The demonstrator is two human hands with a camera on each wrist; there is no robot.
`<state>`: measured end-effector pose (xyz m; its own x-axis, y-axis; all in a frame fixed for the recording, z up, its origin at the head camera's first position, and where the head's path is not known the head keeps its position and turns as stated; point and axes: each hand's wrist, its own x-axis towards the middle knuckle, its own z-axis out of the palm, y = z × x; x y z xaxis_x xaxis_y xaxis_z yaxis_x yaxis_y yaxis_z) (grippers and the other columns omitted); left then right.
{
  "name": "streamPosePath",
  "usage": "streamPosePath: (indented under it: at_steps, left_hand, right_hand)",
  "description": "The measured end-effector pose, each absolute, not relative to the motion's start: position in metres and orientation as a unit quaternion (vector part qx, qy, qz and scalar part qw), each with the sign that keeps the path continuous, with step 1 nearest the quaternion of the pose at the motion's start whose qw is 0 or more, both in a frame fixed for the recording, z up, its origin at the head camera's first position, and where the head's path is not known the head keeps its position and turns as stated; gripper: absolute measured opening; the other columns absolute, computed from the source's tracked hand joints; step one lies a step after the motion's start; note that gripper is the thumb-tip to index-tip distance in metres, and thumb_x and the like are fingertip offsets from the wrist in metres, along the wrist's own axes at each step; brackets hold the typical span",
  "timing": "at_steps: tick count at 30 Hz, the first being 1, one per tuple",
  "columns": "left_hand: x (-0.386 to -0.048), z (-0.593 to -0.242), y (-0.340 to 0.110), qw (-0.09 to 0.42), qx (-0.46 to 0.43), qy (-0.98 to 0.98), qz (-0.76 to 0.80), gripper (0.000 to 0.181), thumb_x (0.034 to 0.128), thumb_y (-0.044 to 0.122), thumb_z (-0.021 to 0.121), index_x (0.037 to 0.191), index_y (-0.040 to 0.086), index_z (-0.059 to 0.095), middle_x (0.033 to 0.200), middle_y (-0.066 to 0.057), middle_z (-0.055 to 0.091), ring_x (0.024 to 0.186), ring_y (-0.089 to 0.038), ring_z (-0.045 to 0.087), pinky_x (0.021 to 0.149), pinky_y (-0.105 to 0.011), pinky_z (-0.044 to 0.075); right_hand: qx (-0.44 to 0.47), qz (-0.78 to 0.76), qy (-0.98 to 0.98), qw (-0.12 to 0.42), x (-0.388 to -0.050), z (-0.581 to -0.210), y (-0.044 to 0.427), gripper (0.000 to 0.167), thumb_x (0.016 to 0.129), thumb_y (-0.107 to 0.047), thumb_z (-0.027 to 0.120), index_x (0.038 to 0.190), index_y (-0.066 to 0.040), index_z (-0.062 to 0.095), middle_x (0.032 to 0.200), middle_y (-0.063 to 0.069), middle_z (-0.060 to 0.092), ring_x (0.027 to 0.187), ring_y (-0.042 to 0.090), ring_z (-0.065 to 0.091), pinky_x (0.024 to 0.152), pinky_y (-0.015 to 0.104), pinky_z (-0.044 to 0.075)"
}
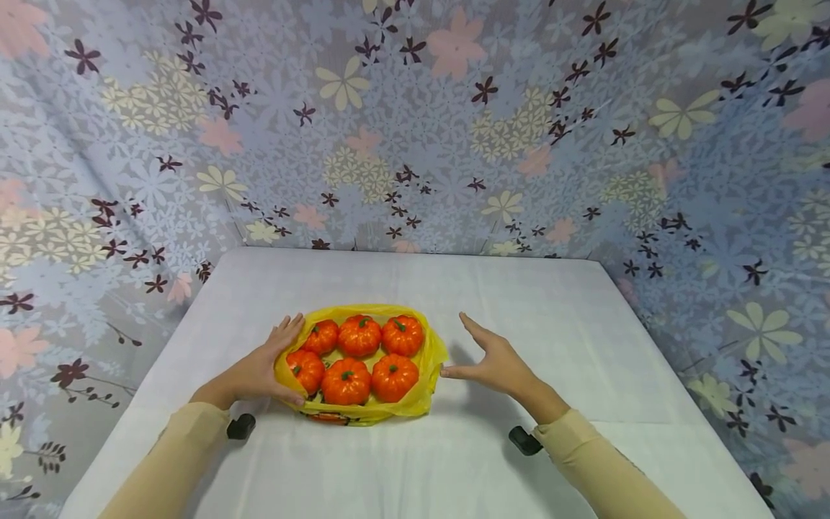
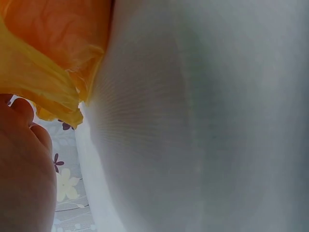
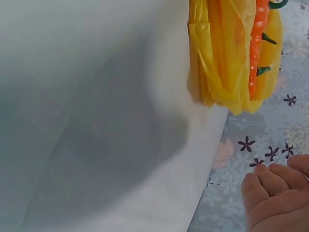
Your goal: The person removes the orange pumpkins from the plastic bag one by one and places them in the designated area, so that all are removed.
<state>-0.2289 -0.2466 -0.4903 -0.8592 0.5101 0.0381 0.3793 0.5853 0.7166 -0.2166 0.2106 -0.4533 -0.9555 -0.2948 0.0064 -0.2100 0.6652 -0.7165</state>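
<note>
In the head view a yellow plastic bag sits on the table, its mouth spread wide. Several small orange pumpkins with green stems lie in it in two rows. My left hand rests against the bag's left side, fingers extended along the far left rim and thumb at the near corner. The right hand is held off the bag's right side, fingers and thumb spread apart, touching nothing. In the right wrist view, bag folds and pumpkin stems show beyond that hand. The left wrist view shows only part of the left hand.
A white cloth covers the table. Floral fabric hangs behind and at both sides. Dark wrist devices sit by both beige sleeves.
</note>
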Motion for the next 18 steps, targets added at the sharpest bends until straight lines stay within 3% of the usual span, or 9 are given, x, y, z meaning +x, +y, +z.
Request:
streamPosePath:
  at_steps: [9,18]
  left_hand:
    - [-0.230,-0.489,-0.242,0.088,0.246,0.887,0.381,0.141,0.0581,0.048,0.097,0.164,0.017,0.008,0.169,-0.008,0.000,0.152,-0.035,-0.011,0.115,-0.069,0.000]
    - [-0.228,-0.488,-0.243,0.087,0.239,0.891,0.375,0.143,0.0575,0.048,0.097,0.163,0.014,0.008,0.169,-0.011,0.001,0.152,-0.038,-0.008,0.113,-0.072,0.003]
  right_hand:
    - [-0.144,-0.410,0.898,0.066,-0.215,-0.457,0.192,0.114,0.068,-0.057,0.089,0.160,-0.021,0.031,0.160,0.009,0.033,0.144,0.036,0.035,0.113,0.055,0.034]
    - [-0.192,-0.429,0.880,0.074,-0.213,-0.465,0.161,0.106,0.070,-0.049,0.091,0.154,-0.008,0.041,0.154,0.008,0.043,0.141,0.031,0.041,0.113,0.052,0.035]
